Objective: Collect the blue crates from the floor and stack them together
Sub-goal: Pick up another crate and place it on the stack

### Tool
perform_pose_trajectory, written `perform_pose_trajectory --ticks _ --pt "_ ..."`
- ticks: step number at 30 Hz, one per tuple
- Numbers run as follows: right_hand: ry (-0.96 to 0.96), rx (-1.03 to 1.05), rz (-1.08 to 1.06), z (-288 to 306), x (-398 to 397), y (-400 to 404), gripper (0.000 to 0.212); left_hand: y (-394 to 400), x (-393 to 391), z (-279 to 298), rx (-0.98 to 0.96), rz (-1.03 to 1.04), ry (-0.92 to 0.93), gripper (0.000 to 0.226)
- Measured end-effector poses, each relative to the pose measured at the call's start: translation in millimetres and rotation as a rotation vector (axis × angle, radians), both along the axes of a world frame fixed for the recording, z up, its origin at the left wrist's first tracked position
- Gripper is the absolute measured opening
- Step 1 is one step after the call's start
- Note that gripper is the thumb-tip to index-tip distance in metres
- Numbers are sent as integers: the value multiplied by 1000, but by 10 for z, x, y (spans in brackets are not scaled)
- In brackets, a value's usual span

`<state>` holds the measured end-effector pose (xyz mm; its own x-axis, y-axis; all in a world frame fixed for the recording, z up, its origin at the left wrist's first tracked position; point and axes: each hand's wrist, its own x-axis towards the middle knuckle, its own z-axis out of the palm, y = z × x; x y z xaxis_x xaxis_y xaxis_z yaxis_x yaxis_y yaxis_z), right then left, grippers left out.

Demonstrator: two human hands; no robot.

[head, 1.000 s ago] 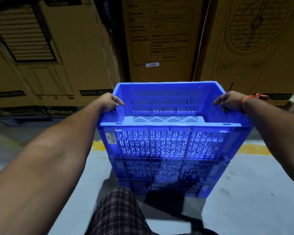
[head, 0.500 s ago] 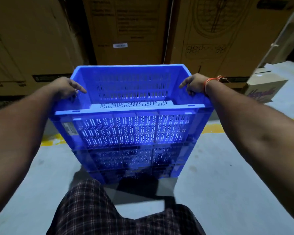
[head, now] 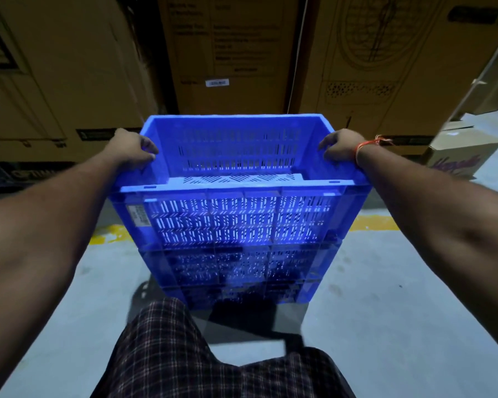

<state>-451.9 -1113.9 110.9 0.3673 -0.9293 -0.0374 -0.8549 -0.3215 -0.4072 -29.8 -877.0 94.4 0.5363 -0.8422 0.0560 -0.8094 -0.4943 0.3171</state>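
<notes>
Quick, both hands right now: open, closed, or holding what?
Left hand: fingers curled over the left rim of the top blue crate, gripping it.
Right hand: gripping the same crate's right rim.

Both forearms are bare, without sleeves. An orange thread bracelet (head: 370,145) circles the right wrist. Dark plaid trousers (head: 184,354) with thin pale lines fill the lower frame.

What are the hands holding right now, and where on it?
The top crate of the blue stack: left hand grips its left rim, right hand its right rim.
</notes>
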Motion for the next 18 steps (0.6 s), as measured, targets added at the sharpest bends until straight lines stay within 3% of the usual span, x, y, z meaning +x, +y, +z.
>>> perform_pose_trajectory --ticks 5,9,15,18 --pt "-156 -221 -85 143 -16 245 34 156 -106 108 -118 2 -105 25" --pt "-253 -245 49 277 11 563 27 241 -394 322 -207 -145 -82 27" --pt "-335 -198 193 325 136 797 21 197 -782 332 -413 -293 79 16" --pt "-334 -181 231 258 237 737 22 48 -922 312 -386 -321 175 18"
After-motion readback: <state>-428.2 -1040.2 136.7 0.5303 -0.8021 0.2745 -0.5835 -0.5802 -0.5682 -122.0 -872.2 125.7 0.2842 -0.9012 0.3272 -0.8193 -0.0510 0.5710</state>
